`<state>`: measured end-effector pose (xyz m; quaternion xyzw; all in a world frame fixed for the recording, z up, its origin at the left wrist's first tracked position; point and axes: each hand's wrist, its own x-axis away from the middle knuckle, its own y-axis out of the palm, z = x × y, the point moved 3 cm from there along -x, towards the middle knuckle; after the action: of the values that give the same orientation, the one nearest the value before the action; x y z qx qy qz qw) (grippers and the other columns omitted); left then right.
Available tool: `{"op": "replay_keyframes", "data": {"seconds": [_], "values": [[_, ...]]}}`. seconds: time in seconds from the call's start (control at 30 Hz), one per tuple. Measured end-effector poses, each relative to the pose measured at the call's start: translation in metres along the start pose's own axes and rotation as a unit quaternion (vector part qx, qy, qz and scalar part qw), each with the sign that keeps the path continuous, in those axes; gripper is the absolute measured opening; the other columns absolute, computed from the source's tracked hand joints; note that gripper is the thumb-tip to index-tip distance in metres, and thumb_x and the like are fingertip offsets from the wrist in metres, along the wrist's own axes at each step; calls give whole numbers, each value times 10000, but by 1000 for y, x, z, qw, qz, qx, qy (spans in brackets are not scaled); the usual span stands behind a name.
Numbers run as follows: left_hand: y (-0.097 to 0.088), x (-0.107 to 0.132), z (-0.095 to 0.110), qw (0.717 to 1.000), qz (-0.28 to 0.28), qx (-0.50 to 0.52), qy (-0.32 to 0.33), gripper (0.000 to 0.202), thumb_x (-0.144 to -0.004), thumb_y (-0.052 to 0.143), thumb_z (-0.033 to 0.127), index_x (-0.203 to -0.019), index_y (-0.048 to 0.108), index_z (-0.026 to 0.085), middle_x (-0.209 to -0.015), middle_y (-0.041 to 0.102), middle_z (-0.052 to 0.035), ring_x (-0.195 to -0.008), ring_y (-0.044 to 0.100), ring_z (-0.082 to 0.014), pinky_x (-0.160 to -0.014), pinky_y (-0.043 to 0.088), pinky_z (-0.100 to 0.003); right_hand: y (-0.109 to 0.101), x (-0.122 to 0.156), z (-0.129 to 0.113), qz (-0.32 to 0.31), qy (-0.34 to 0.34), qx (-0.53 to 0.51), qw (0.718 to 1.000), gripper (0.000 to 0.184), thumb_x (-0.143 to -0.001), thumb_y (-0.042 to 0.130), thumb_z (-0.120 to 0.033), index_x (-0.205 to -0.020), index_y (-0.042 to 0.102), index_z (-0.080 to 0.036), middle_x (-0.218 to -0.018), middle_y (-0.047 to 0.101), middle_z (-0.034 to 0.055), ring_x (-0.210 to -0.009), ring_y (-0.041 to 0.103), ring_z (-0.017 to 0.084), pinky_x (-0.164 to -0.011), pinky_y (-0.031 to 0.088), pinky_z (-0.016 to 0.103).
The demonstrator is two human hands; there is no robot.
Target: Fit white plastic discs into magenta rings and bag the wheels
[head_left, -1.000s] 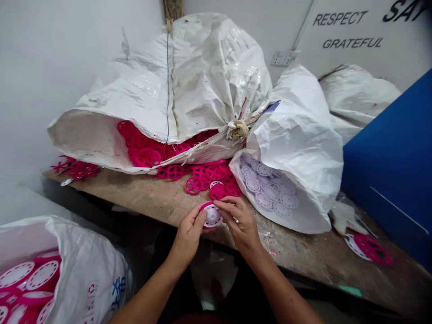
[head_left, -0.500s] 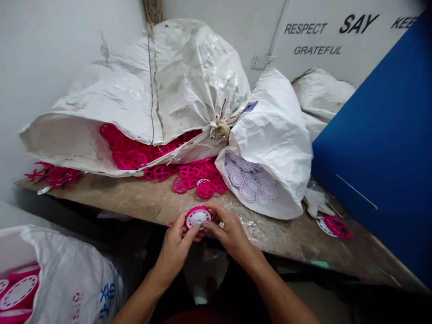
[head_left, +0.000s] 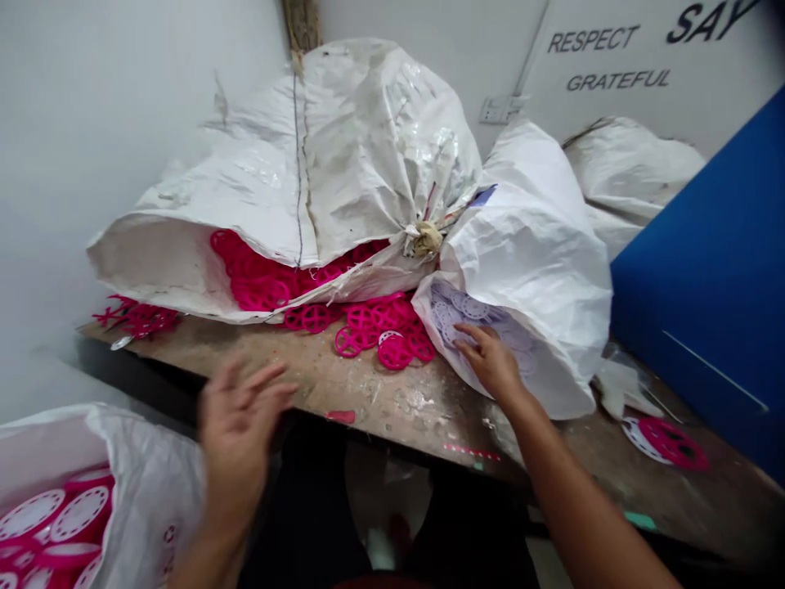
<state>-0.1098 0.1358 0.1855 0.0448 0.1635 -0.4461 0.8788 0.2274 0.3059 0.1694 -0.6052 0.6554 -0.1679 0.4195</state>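
My left hand (head_left: 236, 425) hovers open with spread fingers above the white sack (head_left: 141, 483) at lower left, which holds assembled pink-and-white wheels (head_left: 58, 515); it holds nothing. My right hand (head_left: 491, 360) reaches into the mouth of the right-hand white sack (head_left: 552, 245), its fingers resting on the pale lilac discs (head_left: 459, 311) inside. Loose pink spoked rings (head_left: 380, 327) lie on the wooden bench (head_left: 275, 360) between the two hands. More pink rings fill the big white sack (head_left: 319, 180) behind them.
A blue panel (head_left: 717, 286) stands at the right. One pink-and-white wheel (head_left: 666, 438) lies on the bench near it. Further pink pieces (head_left: 135, 315) sit at the bench's left end. Another white sack (head_left: 631, 172) leans on the wall with lettering.
Both hands held a pink-and-white wheel together at the bench edge. Now it is gone from them: the left hand has swung over the lower-left sack, the right has reached into the disc sack.
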Motion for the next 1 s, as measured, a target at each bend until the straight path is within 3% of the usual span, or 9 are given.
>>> {"op": "replay_keyframes", "data": {"seconds": [0.1, 0.2, 0.37, 0.5, 0.6, 0.7, 0.8, 0.87, 1.0], "values": [[71, -34, -28, 956, -172, -195, 133, 239, -848, 538, 238, -1074, 610, 214, -1090, 647, -67, -999, 602, -208, -871, 487, -365, 9, -17, 19, -39, -18, 23, 999, 346, -775, 628, -275, -1108, 655, -185, -1119, 600, 138, -992, 558, 297, -842, 402, 400], [110, -58, -58, 888, -246, -329, 209, 163, -825, 542, 164, -933, 662, 182, -1003, 650, -90, -987, 566, -242, -892, 453, -424, 13, -23, 24, -71, -17, 29, 997, 372, -716, 678, -276, -1077, 662, -185, -1059, 624, 114, -986, 561, 286, -861, 400, 389], [109, -66, -70, 862, -206, -382, 263, 97, -828, 554, 201, -842, 642, 163, -996, 593, -106, -962, 542, -263, -864, 451, -451, 5, -26, 40, -68, 19, 31, 997, 417, -654, 689, -337, -1041, 638, -192, -977, 633, 65, -839, 578, 213, -727, 441, 319], [96, -39, -48, 889, -164, -285, 320, 121, -860, 503, 168, -874, 622, 151, -1189, 511, -131, -1082, 525, -250, -915, 458, -421, -3, -13, 28, -30, 87, -114, 989, 329, -678, 641, -422, -902, 590, -187, -785, 615, 16, -642, 534, 154, -583, 413, 275], [97, -8, -30, 886, -217, -224, 342, 192, -862, 476, 106, -968, 619, 178, -1206, 511, -104, -1071, 548, -197, -882, 497, -338, 3, 9, -10, -75, 147, -345, 924, 312, -712, 648, -455, -817, 545, -181, -645, 566, -22, -531, 477, 105, -520, 370, 235], [101, 18, -17, 875, -281, -172, 353, 261, -847, 488, 71, -1015, 630, 213, -1155, 558, -79, -1095, 544, -187, -907, 494, -324, 16, 33, -53, -198, 137, -426, 872, 299, -795, 592, -467, -770, 515, -180, -595, 538, -41, -486, 470, 80, -502, 360, 213], [103, 28, -9, 918, -290, -81, 259, 250, -830, 550, 111, -1012, 651, 249, -1242, 541, -69, -1174, 511, -220, -958, 467, -375, 27, 45, -76, -244, 123, -441, 855, 307, -795, 595, -471, -769, 468, -193, -610, 550, -51, -450, 485, 78, -451, 360, 204], [107, 31, -9, 954, -288, 28, 71, 346, -825, 586, 180, -1158, 584, 274, -1320, 503, -82, -1170, 528, -240, -912, 500, -386, 31, 49, -79, -213, 119, -459, 855, 306, -795, 595, -463, -772, 443, -199, -628, 553, -54, -437, 477, 74, -424, 359, 197], [122, 43, -13, 879, -307, 229, -284, 485, -818, 609, 274, -1276, 477, 185, -1185, 612, -130, -1005, 631, -224, -786, 550, -319, 35, 60, -76, -109, 76, -399, 907, 236, -842, 548, -430, -846, 471, -207, -652, 545, -48, -459, 474, 84, -421, 369, 205]]}}
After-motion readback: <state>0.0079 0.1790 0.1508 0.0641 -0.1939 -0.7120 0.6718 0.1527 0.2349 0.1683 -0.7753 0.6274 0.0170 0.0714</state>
